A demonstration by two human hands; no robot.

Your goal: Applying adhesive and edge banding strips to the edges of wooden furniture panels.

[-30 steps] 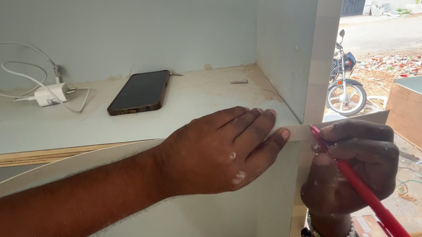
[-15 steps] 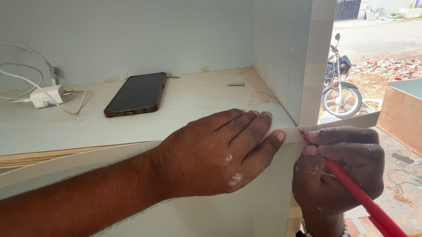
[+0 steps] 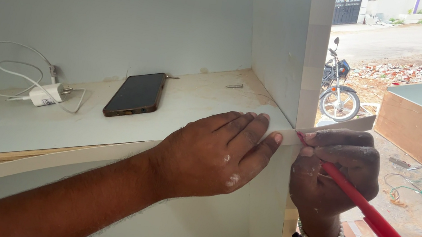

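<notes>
The left hand point(image 3: 219, 152) lies flat, fingers extended, pressing a thin white edge-banding strip point(image 3: 41, 164) against the raw front edge of the white laminated plywood shelf point(image 3: 190, 103), which keeps the strip seated where it meets the white upright side panel point(image 3: 309, 55). The strip peels loose further left (unstuck there, with bare wood showing). The right hand point(image 3: 335, 169) is closed round a red plastic-handled tool point(image 3: 372, 219), its tip set at the corner just right of the left fingertips, where strip and upright meet. Far back on the shelf rest a dark smartphone point(image 3: 136, 94) and a white charger with coiled cable point(image 3: 44, 95), well away from the edge.
</notes>
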